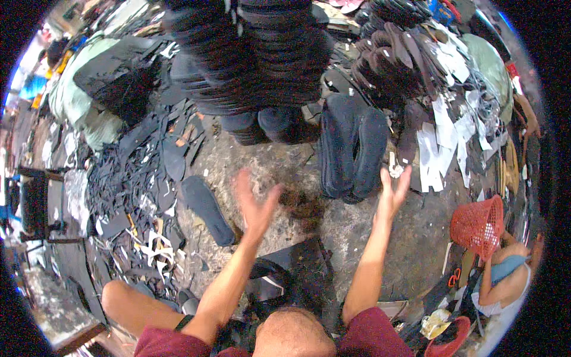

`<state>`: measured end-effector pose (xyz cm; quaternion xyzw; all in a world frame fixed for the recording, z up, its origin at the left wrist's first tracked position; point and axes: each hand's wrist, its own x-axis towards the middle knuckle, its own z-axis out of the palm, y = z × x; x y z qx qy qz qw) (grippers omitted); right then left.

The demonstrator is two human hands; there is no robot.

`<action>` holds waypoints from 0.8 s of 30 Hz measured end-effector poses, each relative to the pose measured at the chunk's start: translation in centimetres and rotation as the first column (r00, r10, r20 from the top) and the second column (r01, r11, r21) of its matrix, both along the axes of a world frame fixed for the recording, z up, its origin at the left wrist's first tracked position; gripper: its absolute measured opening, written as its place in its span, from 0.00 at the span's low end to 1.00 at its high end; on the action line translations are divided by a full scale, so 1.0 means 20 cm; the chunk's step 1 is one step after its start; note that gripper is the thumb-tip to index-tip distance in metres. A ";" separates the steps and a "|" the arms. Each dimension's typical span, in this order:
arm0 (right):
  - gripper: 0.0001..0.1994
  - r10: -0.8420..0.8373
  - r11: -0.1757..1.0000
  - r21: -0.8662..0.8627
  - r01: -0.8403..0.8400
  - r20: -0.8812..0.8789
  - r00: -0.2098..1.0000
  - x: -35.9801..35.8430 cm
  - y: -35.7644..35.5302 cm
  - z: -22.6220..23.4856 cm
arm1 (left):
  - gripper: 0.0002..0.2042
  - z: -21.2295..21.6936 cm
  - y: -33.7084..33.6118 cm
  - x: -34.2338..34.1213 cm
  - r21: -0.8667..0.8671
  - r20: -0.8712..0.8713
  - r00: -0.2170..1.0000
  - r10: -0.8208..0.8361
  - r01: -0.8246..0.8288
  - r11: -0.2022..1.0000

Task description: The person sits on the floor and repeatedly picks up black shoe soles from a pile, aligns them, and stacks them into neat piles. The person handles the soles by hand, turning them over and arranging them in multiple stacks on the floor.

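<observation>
My left hand (257,205), a little blurred, is over the bare floor with its fingers spread and nothing in it. Just left of it lies a dark grey shoe sole (207,208), flat on the ground. My right hand (392,191) is by the near right end of two low stacks of dark soles (351,146), fingers apart. A small white scrap (393,163) shows at its fingertips; whether they touch it I cannot tell. Straight ahead rise tall stacks of black soles (262,71), set side by side.
Dark offcut strips (131,178) are heaped on the left. More soles (395,59) and white strips (437,149) lie at the far right. A person on the right sits by a red plastic basket (476,225). Orange-handled scissors (454,277) are nearby.
</observation>
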<state>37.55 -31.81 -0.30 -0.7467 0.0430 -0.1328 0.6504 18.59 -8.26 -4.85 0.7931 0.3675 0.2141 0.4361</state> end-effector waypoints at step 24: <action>0.39 0.129 0.934 -0.281 -0.221 -0.312 0.941 0.36 0.15 -0.14 | 0.51 -0.04 -0.28 0.86 -0.008 0.060 0.947 -0.316 0.317 0.948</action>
